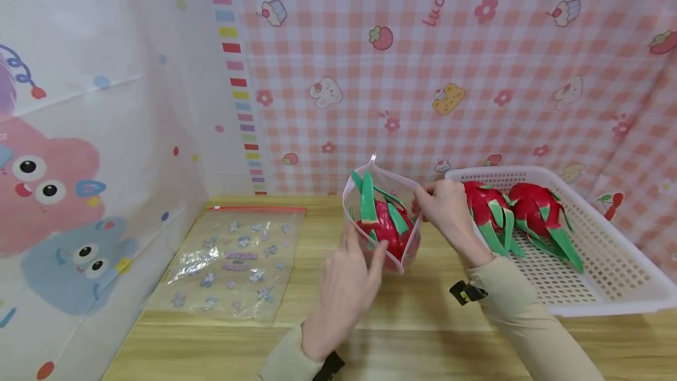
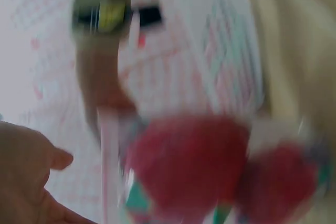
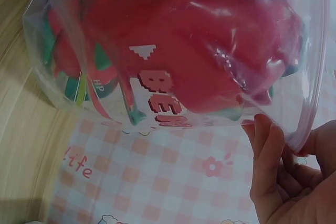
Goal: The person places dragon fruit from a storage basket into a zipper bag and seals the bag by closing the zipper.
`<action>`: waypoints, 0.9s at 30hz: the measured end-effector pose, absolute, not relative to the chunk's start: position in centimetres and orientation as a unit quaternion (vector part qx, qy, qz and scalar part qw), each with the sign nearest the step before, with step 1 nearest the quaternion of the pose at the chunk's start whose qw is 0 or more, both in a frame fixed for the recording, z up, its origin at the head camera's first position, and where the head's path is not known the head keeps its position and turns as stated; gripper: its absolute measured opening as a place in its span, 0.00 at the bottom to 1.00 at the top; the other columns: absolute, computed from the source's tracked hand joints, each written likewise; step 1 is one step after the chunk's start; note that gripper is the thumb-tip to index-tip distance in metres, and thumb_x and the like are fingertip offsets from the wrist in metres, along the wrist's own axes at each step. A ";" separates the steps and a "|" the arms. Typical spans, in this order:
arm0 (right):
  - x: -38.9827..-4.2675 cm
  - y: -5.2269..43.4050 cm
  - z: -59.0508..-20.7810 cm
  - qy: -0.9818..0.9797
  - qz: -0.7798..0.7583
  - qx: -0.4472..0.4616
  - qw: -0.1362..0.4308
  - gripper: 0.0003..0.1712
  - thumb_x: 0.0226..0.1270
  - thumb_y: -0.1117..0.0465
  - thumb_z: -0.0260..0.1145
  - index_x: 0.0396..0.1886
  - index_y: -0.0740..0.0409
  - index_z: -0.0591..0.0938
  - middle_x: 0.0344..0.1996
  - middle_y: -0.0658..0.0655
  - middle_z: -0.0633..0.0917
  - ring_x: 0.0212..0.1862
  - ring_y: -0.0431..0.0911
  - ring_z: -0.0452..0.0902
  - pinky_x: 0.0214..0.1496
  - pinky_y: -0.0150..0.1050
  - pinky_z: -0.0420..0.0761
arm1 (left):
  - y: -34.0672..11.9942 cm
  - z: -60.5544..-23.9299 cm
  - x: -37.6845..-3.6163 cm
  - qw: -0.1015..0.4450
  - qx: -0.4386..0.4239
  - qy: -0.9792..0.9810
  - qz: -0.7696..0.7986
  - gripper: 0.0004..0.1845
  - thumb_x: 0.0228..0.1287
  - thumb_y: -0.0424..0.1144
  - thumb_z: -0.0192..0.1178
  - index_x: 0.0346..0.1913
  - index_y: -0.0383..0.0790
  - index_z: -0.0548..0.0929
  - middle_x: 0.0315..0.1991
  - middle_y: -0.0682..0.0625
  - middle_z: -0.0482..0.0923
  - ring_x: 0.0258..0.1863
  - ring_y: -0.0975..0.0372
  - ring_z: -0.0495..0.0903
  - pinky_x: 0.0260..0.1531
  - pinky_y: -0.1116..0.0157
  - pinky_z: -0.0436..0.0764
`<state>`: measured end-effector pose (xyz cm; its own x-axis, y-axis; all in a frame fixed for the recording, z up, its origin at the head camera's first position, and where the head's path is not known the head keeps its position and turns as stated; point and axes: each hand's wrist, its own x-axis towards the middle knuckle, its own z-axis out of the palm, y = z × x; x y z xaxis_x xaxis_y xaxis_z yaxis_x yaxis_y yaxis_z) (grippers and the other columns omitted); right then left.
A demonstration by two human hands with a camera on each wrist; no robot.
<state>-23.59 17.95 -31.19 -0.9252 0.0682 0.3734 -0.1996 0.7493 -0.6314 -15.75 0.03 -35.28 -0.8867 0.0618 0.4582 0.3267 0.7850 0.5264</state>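
Note:
A clear zip bag [image 1: 355, 193] with a pink rim stands on the wooden table [image 1: 412, 334], its mouth open upward. Inside it is a red dragon fruit [image 1: 388, 233] with green leaves. My right hand [image 1: 423, 196] pinches the bag's right rim. In the right wrist view, the fingers [image 3: 265, 150] hold the plastic edge below the fruit [image 3: 199, 40]. My left hand [image 1: 365, 254] is at the bag's near left side, fingers loosely straight and holding nothing. The left wrist view is blurred: an open palm [image 2: 23, 182] beside the red fruit [image 2: 184, 161].
A white plastic basket [image 1: 608, 275] at the right holds two more dragon fruits [image 1: 489, 207], [image 1: 539, 210]. A second zip bag [image 1: 233, 260] printed with small figures lies flat at the left. Patterned cloth walls close in the back and both sides.

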 end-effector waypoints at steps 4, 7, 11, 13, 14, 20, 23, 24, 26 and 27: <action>-23.6 17.9 -31.1 -0.911 0.366 0.034 0.189 0.22 0.65 0.60 0.53 0.18 0.63 0.86 0.14 0.58 0.85 0.13 0.41 0.76 0.15 0.32 0.72 | 1.5 -37.2 -14.3 0.214 -0.134 -0.925 -0.284 0.47 0.59 0.63 0.57 0.64 0.22 0.65 0.59 0.27 0.72 0.50 0.44 0.81 0.33 0.58 0.85; -23.6 18.0 -31.1 -0.905 0.386 0.039 0.177 0.21 0.66 0.59 0.55 0.20 0.65 0.87 0.16 0.60 0.85 0.14 0.39 0.76 0.17 0.31 0.75 | 2.0 -38.3 -14.5 0.257 -0.135 -0.919 -0.268 0.43 0.55 0.58 0.65 0.58 0.22 0.69 0.59 0.26 0.71 0.56 0.41 0.77 0.38 0.54 0.84; -23.6 18.3 -31.2 -0.896 0.418 0.042 0.143 0.20 0.67 0.57 0.58 0.25 0.67 0.87 0.20 0.62 0.87 0.17 0.36 0.78 0.21 0.32 0.80 | 2.0 -39.0 -15.0 0.306 -0.136 -0.904 -0.264 0.31 0.54 0.49 0.68 0.50 0.26 0.72 0.53 0.27 0.77 0.44 0.47 0.84 0.30 0.59 0.85; -23.9 18.5 -31.3 -0.889 0.438 0.043 0.124 0.22 0.68 0.52 0.59 0.28 0.67 0.87 0.23 0.63 0.88 0.19 0.36 0.79 0.24 0.32 0.81 | 1.9 -39.1 -15.1 0.317 -0.148 -0.898 -0.268 0.23 0.55 0.44 0.67 0.43 0.30 0.72 0.50 0.29 0.79 0.38 0.49 0.86 0.27 0.60 0.85; -24.1 18.7 -31.4 -0.884 0.450 0.047 0.116 0.24 0.68 0.51 0.58 0.30 0.68 0.87 0.25 0.64 0.88 0.20 0.35 0.80 0.25 0.33 0.82 | 1.8 -39.2 -15.2 0.320 -0.156 -0.895 -0.271 0.19 0.55 0.42 0.66 0.40 0.32 0.72 0.50 0.29 0.79 0.37 0.49 0.86 0.27 0.59 0.84; -26.8 19.9 -32.3 -0.866 0.477 0.140 0.064 0.23 0.75 0.54 0.50 0.60 0.65 0.74 0.55 0.67 0.80 0.49 0.48 0.83 0.49 0.42 0.83 | 0.7 -39.3 -15.9 0.298 -0.217 -0.880 -0.299 0.06 0.64 0.34 0.58 0.36 0.34 0.73 0.56 0.24 0.72 0.38 0.46 0.85 0.27 0.58 0.84; -28.3 20.5 -32.7 -0.836 0.508 0.206 0.025 0.28 0.76 0.62 0.48 0.72 0.61 0.58 0.69 0.65 0.66 0.67 0.61 0.65 0.64 0.54 0.71 | -0.3 -39.2 -16.7 0.260 -0.251 -0.870 -0.336 0.05 0.67 0.33 0.54 0.37 0.33 0.73 0.58 0.25 0.71 0.42 0.48 0.84 0.32 0.62 0.85; -28.7 20.7 -32.8 -0.824 0.520 0.225 0.016 0.30 0.75 0.64 0.47 0.74 0.60 0.54 0.71 0.65 0.63 0.70 0.62 0.61 0.67 0.55 0.66 | -0.6 -39.1 -17.0 0.242 -0.258 -0.867 -0.351 0.04 0.68 0.33 0.54 0.37 0.33 0.73 0.56 0.27 0.74 0.41 0.51 0.84 0.32 0.64 0.85; -29.4 20.8 -32.8 -0.811 0.535 0.237 0.005 0.31 0.75 0.65 0.47 0.75 0.60 0.51 0.71 0.66 0.61 0.71 0.62 0.59 0.69 0.53 0.65 | -1.4 -38.9 -17.7 0.224 -0.273 -0.858 -0.374 0.04 0.66 0.32 0.54 0.35 0.34 0.73 0.53 0.32 0.77 0.43 0.53 0.83 0.35 0.64 0.85; -29.7 20.7 -32.7 -0.806 0.541 0.240 0.007 0.31 0.75 0.65 0.47 0.74 0.61 0.51 0.70 0.67 0.63 0.70 0.62 0.60 0.68 0.50 0.67 | -1.8 -38.9 -18.0 0.217 -0.279 -0.855 -0.381 0.04 0.66 0.32 0.54 0.34 0.35 0.72 0.53 0.34 0.78 0.48 0.52 0.82 0.41 0.61 0.84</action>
<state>-29.69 20.73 -32.67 -0.8850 -0.3793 0.2700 -0.3936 0.3001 -0.8689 -17.98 -1.78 -38.87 -0.7507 0.3117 0.5825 0.6415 0.5546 0.5300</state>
